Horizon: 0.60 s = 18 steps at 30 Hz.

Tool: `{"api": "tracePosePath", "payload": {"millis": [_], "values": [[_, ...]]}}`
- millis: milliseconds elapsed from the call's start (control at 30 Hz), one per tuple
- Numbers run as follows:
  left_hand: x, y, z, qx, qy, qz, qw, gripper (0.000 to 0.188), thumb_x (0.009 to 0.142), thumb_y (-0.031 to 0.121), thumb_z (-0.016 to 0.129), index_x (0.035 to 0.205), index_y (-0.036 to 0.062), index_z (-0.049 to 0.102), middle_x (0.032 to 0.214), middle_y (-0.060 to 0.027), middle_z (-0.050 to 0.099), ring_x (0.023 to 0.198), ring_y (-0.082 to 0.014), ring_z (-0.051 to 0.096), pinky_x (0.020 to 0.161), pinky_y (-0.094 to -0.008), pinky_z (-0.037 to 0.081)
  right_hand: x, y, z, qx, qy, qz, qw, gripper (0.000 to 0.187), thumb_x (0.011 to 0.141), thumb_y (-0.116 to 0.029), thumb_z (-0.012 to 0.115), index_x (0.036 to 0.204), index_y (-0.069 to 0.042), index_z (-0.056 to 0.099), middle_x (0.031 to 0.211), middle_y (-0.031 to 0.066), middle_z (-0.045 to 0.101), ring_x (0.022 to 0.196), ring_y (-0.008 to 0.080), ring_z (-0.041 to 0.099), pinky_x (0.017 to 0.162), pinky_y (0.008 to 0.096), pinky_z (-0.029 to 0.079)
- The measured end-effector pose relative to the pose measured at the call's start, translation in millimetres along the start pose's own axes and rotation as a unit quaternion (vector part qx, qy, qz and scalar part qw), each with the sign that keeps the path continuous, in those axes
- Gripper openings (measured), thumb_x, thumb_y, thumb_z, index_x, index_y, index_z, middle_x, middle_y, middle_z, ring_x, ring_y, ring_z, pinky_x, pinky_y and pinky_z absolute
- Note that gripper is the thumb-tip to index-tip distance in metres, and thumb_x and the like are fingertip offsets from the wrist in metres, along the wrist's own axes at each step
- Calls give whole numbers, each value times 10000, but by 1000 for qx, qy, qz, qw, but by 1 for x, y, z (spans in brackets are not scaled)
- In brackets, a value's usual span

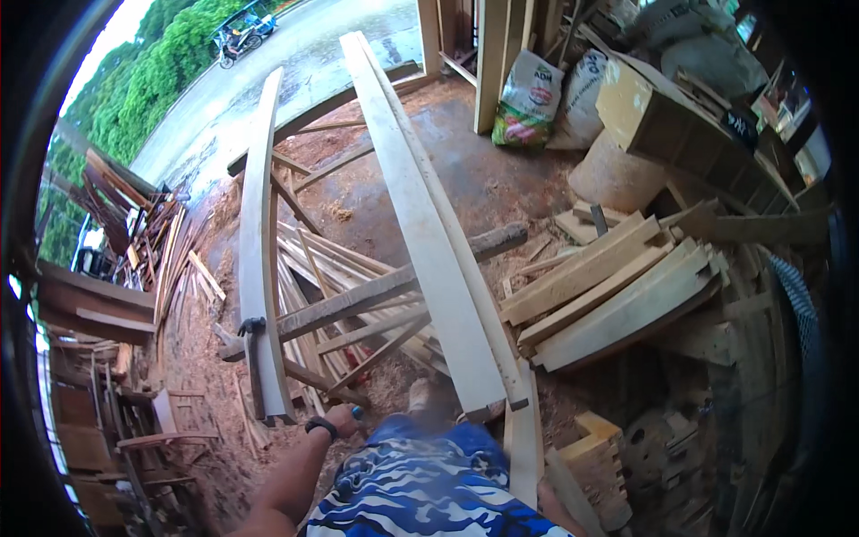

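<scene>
My left hand (340,421), with a dark band at the wrist, is closed around a small thing with a blue end (358,413); the rest of it is hidden in the fist. It is just right of the near end of a long narrow plank (260,206). A dark hammer-shaped tool (252,328) lies against that plank. My right hand (546,495) shows only partly at the lower edge, beside a pale upright board (523,438); its fingers are hidden. Ahead of me, two long pale boards (420,233) lie side by side, their near ends close to my body.
A rough wooden trestle (358,300) bears the long boards, with thin strips (309,268) beneath. Stacked planks (617,286) stand to the right, near a notched wooden block (595,447). Sacks (530,98) and a drawer-like box (680,116) are behind. Shavings cover the floor.
</scene>
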<state>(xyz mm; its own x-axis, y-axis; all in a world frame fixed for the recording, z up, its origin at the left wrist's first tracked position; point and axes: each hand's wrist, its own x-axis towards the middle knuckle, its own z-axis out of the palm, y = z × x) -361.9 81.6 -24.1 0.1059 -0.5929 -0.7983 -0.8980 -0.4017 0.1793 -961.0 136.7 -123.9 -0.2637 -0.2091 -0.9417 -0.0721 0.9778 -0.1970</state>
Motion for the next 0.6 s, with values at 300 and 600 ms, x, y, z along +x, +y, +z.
{"api": "tracePosePath", "payload": {"millis": [300,600], "values": [[-6,48,-28,-61,49,44,996,440,785,372,795,1051,41,679,968,-192,737,947,-386,700,821,-470,544,-52,-17,7,-71,70,-115,988,651,1020,-601,435,1213,2,584,1131,231,575,1011,343,551,877,476,447],[-28,206,-99,-183,-36,354,916,495,874,426,752,1189,48,703,1041,-175,739,930,-276,703,835,-389,538,-93,3,9,-91,141,-150,974,612,1032,-568,444,1125,17,595,1023,229,564,917,334,530,809,468,438]]}}
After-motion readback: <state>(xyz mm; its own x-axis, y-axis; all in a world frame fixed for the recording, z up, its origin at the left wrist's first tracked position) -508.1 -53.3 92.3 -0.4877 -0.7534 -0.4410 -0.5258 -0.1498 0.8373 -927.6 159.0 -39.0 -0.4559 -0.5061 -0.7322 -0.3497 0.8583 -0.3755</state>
